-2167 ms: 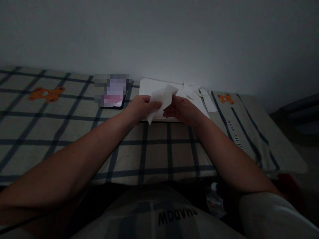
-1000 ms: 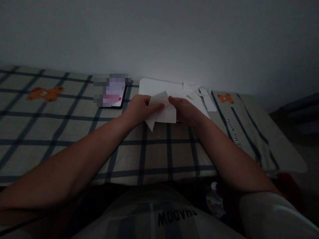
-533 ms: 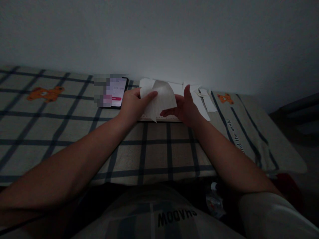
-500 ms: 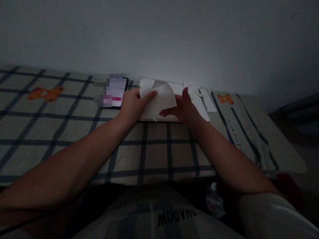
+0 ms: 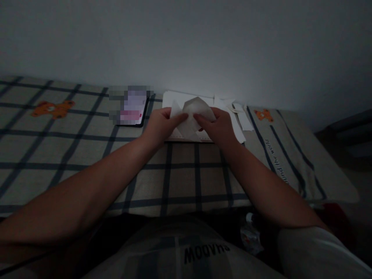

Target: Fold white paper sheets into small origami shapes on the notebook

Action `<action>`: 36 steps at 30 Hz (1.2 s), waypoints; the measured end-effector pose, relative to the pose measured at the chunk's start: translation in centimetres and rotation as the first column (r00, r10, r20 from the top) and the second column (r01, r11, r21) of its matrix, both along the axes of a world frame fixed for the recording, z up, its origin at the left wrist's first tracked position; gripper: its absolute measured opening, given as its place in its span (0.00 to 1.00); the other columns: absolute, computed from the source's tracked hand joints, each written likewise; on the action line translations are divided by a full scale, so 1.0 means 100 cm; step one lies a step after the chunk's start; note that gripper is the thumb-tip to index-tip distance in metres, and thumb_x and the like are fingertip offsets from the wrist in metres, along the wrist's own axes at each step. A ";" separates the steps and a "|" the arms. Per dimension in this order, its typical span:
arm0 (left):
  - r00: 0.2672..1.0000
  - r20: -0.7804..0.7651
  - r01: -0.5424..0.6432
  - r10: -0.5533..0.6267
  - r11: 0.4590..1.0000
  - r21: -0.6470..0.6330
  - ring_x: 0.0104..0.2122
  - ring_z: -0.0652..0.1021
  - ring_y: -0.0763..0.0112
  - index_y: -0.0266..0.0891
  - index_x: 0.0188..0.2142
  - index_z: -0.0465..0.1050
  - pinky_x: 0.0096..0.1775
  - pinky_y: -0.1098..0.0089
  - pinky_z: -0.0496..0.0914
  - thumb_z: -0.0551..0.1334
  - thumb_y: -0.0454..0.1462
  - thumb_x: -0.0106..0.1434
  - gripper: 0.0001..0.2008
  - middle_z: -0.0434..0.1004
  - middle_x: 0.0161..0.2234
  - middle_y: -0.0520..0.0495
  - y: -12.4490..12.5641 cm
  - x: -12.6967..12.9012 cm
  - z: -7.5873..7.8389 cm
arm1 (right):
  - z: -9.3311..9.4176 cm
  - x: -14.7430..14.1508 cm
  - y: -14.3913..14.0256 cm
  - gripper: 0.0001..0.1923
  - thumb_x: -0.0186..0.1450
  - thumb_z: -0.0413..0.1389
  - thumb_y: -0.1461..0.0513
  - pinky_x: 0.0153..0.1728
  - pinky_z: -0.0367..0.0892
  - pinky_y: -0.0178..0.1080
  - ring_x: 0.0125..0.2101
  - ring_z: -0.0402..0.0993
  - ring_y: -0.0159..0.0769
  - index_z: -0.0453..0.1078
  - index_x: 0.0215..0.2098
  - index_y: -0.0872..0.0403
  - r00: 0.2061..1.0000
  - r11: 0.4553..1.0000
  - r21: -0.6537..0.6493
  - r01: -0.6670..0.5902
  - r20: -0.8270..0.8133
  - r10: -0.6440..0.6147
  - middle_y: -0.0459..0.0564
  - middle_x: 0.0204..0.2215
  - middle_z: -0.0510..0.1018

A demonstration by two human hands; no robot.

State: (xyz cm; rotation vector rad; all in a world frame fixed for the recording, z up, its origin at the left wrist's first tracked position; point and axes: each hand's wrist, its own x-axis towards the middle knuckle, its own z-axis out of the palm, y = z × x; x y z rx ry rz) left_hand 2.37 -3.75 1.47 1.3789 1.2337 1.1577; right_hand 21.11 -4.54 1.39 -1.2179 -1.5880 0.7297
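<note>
A folded sheet of white paper (image 5: 195, 110) is held up between my two hands, over a white notebook or pad (image 5: 171, 97) lying on the checked cloth. My left hand (image 5: 162, 123) pinches the paper's left side, thumb on the near face and fingers behind. On its right side my right hand (image 5: 218, 124) pinches it too, the thumb pressed close to the left thumb. The fingers behind the paper are partly hidden. To the right of the pad lie loose white paper pieces (image 5: 245, 121), some cut into strips.
A phone (image 5: 135, 106) with a lit, partly blurred screen lies left of the pad. The checked cloth (image 5: 180, 174) covers the surface up to the wall (image 5: 186, 42). Below the front edge, a plastic bottle (image 5: 250, 234) stands near my right arm.
My right hand has closed from an open pose onto the paper's right side. The paper has been bent and drawn up between both thumbs; my left hand has shifted slightly right.
</note>
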 end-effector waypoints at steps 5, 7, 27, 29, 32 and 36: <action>0.999 -0.017 -0.040 0.041 0.996 0.075 0.29 0.75 0.70 0.39 0.29 0.79 0.29 0.73 0.66 0.70 0.44 0.56 0.10 0.80 0.29 0.49 0.002 -0.003 0.000 | 0.000 0.006 0.003 0.20 0.63 0.63 0.44 0.26 0.68 0.37 0.27 0.73 0.35 0.75 0.29 0.51 0.995 0.998 0.069 0.011 0.097 -0.017 0.46 0.24 0.77; 0.999 0.009 -0.036 0.036 0.999 0.025 0.27 0.74 0.71 0.40 0.30 0.79 0.27 0.73 0.64 0.69 0.45 0.57 0.11 0.80 0.29 0.49 0.003 -0.002 -0.002 | 0.000 0.005 0.004 0.20 0.62 0.64 0.44 0.26 0.68 0.37 0.26 0.73 0.35 0.74 0.30 0.50 0.999 0.999 0.034 0.025 0.029 -0.026 0.45 0.24 0.77; 0.975 0.221 -0.032 0.032 0.999 0.000 0.25 0.74 0.74 0.38 0.27 0.75 0.28 0.74 0.67 0.68 0.45 0.59 0.13 0.76 0.25 0.50 0.005 0.002 -0.007 | -0.007 0.007 0.004 0.29 0.74 0.45 0.60 0.45 0.73 0.41 0.44 0.80 0.39 0.61 0.72 0.48 0.852 0.920 0.272 -0.280 0.512 0.108 0.50 0.49 0.84; 0.973 0.227 -0.042 0.039 0.999 0.008 0.24 0.72 0.75 0.38 0.26 0.74 0.28 0.74 0.67 0.67 0.45 0.60 0.13 0.74 0.24 0.52 0.005 0.002 -0.007 | -0.007 0.009 0.004 0.32 0.72 0.45 0.64 0.50 0.73 0.43 0.48 0.79 0.41 0.59 0.73 0.46 0.809 0.904 0.275 -0.327 0.576 0.117 0.49 0.52 0.83; 0.973 0.225 -0.044 0.042 0.999 0.003 0.23 0.72 0.75 0.38 0.26 0.73 0.28 0.74 0.68 0.66 0.43 0.62 0.12 0.72 0.23 0.52 0.005 0.002 -0.006 | -0.007 0.010 0.004 0.34 0.70 0.46 0.67 0.52 0.71 0.44 0.49 0.79 0.42 0.58 0.74 0.47 0.753 0.892 0.253 -0.375 0.644 0.134 0.49 0.51 0.83; 0.967 0.252 -0.044 0.047 0.999 -0.017 0.24 0.72 0.74 0.38 0.27 0.74 0.28 0.74 0.70 0.65 0.42 0.64 0.12 0.73 0.23 0.52 0.007 0.003 -0.007 | -0.007 0.010 0.005 0.37 0.67 0.48 0.68 0.49 0.71 0.42 0.45 0.78 0.41 0.58 0.74 0.50 0.710 0.888 0.200 -0.414 0.681 0.177 0.52 0.47 0.82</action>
